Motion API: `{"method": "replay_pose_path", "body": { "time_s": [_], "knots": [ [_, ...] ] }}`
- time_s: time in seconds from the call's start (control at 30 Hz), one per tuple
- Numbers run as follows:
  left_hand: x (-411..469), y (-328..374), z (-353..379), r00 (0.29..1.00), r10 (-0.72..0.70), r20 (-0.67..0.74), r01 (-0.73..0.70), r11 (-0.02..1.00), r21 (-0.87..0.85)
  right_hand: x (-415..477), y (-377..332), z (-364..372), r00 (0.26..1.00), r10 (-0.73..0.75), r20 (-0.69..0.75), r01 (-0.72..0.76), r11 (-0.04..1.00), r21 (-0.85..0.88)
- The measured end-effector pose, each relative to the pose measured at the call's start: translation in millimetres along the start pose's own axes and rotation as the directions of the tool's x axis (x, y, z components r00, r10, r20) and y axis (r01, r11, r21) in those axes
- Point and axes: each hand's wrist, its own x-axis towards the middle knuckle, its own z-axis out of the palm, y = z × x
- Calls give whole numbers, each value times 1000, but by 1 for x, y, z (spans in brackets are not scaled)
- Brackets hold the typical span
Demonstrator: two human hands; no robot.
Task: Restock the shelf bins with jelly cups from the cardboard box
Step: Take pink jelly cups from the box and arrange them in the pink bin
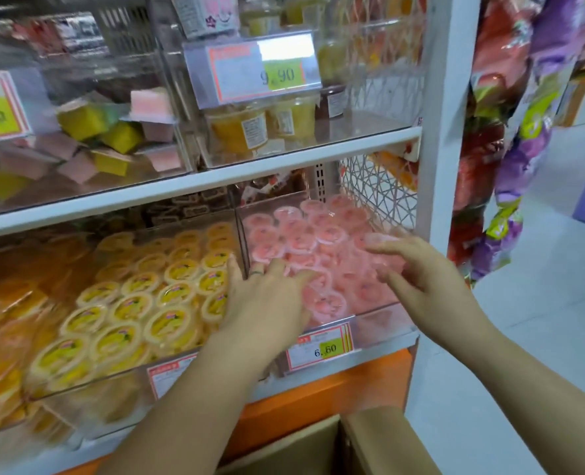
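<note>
On the lower shelf, the clear pink bin [380, 313] sits nearly full of pink cups [297, 234] — both hands inside, likely levelling the pile. Left hand [267, 296] lies flat, fingers spread; right hand [417, 269] hovers, fingers loosely splayed, holding nothing I can make out. Yellow cups [140, 303] crowd the neighbouring bin, the box [321, 443] waits below — a price tag [320, 346] fronts the rim.

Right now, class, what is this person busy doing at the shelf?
A person is restocking jelly cups. Both hands reach into the clear bin of pink jelly cups on the lower shelf: the left hand lies spread on the cups near the bin's left wall, the right hand hovers open over the right side, holding nothing clearly. The neighbouring bin of yellow jelly cups looks full. The cardboard box sits open below.
</note>
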Motion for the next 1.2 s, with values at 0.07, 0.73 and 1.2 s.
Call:
{"method": "replay_pose_path", "body": {
  "time_s": [0.07, 0.73, 1.2],
  "knots": [
    [-3, 0, -6, 1000, 12, -4, -12, 1000, -17, -11, -3, -4, 998, 62, 31, -66, 991, 118],
    [15, 79, -40, 960, 36, 276, 278, -200, -940, -18, 12, -34, 991, 71, -112, -39, 964, 263],
    [31, 84, -33, 974, 114, -195, -221, 647, -730, -4, 12, -38, 855, 496, 151, -423, 498, 757]
  ]
}}
